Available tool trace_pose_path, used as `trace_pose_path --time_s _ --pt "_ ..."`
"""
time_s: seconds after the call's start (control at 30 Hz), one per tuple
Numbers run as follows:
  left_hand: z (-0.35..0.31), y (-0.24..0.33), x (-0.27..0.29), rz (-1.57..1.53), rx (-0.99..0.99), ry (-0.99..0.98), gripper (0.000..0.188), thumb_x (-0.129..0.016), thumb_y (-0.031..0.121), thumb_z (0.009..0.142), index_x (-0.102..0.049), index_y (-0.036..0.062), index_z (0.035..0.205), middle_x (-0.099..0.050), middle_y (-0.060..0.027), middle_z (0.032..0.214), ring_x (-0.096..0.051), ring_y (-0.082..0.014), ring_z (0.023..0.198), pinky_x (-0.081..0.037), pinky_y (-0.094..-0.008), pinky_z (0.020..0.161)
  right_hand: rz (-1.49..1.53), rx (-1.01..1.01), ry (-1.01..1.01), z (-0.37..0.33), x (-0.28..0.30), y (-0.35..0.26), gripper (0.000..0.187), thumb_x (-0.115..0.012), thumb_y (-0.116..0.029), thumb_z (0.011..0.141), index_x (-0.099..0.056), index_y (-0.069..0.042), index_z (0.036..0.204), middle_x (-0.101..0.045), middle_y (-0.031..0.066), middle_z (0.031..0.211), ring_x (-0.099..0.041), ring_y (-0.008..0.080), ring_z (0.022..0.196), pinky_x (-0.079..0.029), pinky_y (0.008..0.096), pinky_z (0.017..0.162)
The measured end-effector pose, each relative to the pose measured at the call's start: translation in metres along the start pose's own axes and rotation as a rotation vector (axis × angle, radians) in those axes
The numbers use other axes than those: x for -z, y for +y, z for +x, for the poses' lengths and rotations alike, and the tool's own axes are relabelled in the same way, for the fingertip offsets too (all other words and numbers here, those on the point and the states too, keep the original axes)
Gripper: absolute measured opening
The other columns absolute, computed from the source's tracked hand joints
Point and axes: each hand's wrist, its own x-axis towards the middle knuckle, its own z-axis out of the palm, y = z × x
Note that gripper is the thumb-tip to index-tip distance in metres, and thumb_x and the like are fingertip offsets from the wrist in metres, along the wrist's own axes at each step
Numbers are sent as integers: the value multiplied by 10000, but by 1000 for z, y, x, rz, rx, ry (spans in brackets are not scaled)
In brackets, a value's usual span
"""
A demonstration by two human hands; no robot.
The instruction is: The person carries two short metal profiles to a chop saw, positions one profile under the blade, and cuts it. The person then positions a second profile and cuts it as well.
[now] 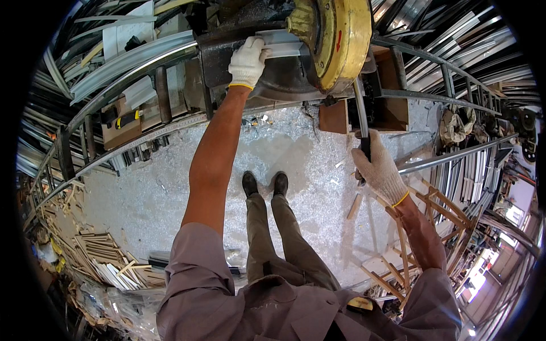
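My left hand, in a white knitted glove, is closed on the near end of a short silvery metal profile. That piece lies on the dark base of a cut-off saw, its right end close to the saw's yellow round blade guard. A gloved fist, my right hand, wraps round the black grip of the saw's lever, which slopes down toward me from the guard. The blade itself is hidden behind the guard.
Metal rail racks run to the left of the saw, with long profiles behind. An open brown box stands under the guard. Wooden frames lean at the right; wood strips lie on the floor at left.
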Motion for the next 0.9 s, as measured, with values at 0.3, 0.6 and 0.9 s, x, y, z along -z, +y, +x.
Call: trace_pose_path --time_s 0.3,0.6,0.9 --pt "1 3 1 0 23 -18 249 -748 292 945 -647 75 1014 -648 -151 1087 -677 -439 857 -561 -512 709 -23 29 14 0 -1 1 369 -614 -182 1009 -433 37 1245 -602 84 728 -648 164 595 -530 354 523" --pt "1 5 3 -11 34 -35 262 -747 299 946 -646 71 1025 -642 -155 1095 -675 -443 876 -555 -518 716 -40 22 22 3 -1 8 350 -609 -177 1014 -429 31 1231 -599 86 728 -647 173 596 -519 365 522" --pt "0 3 1 -13 28 -38 253 -740 287 950 -644 77 1053 -643 -149 1104 -677 -440 880 -554 -512 723 3 -13 4 1 -2 0 370 -603 -173 1018 -424 30 1270 -583 65 722 -622 148 586 -517 344 524"
